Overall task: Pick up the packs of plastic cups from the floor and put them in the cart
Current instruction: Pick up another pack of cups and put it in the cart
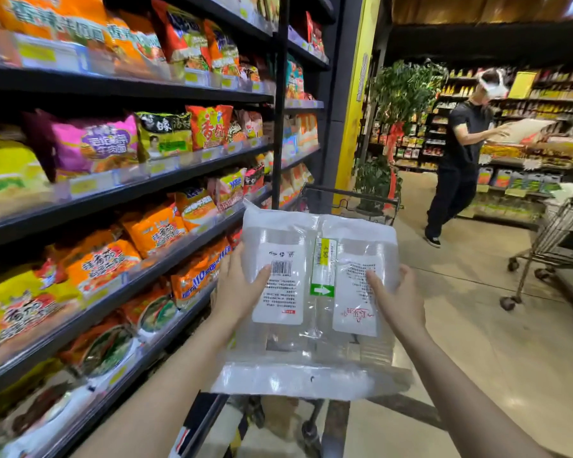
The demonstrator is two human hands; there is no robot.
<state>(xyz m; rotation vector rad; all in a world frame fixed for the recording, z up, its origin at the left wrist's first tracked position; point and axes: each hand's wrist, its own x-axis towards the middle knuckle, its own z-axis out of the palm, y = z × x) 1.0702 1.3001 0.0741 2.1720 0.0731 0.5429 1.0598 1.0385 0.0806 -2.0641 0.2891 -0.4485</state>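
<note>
Left hand (235, 289) and right hand (399, 300) are gripping two side-by-side packs of plastic cups (311, 302) between them, above the cart (348, 201).

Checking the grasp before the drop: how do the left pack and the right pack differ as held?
The left pack shows a white label with a barcode; the right pack shows a label with text and a red mark, no barcode visible. The left hand grips the left pack's outer edge, the right hand the right pack's. Both are clear, side by side, joined by a green-and-yellow tag.
</note>
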